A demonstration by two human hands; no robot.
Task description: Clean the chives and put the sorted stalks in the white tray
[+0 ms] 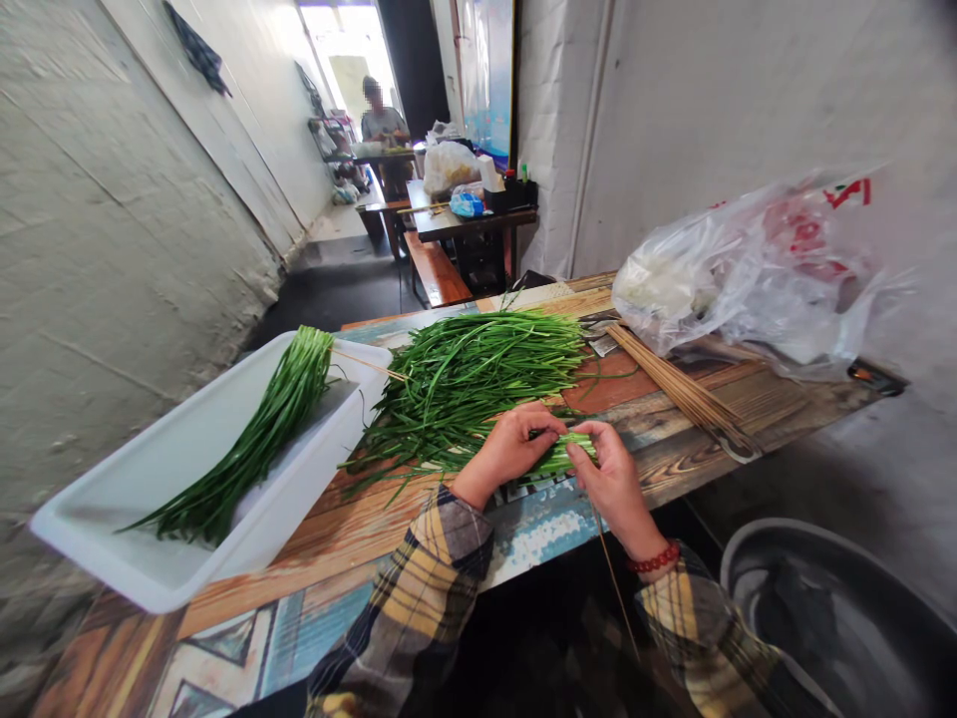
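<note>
A heap of green chives (471, 374) lies on the patterned wooden table (359, 538). My left hand (512, 446) is closed over the pale stem ends of a small chive bunch (566, 451) at the table's near edge. My right hand (609, 479) pinches the same bunch from the right and grips a thin bamboo skewer (614, 583) that slants down below the table edge. A white tray (186, 479) at the left holds a skewered row of chives (250, 449).
A bundle of bamboo skewers (684, 389) lies right of the heap, beside a crumpled plastic bag (755, 274). A dark metal basin (837, 618) stands on the floor at the lower right. Further tables with bags, and a seated person (381, 115), are down the corridor.
</note>
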